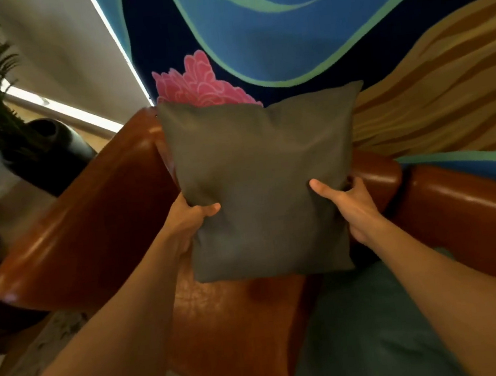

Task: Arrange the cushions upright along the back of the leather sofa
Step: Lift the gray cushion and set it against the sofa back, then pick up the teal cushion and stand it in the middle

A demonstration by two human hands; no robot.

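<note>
A square grey-brown cushion (264, 182) stands upright in the left corner of the brown leather sofa (90, 224), its back toward the backrest. My left hand (190, 222) grips its lower left edge, thumb on the front. My right hand (350, 204) grips its lower right edge the same way. Whether the cushion's bottom edge rests on the seat (234, 322) I cannot tell. A dark green cushion (371, 328) lies flat on the seat to the right, under my right forearm.
The sofa's wide left armrest (62, 249) runs toward me. Behind the backrest (471, 202) hangs a wall mural in blue, green, pink and tan (299, 27). A dark pot with a fern (44, 149) stands on the floor at the left.
</note>
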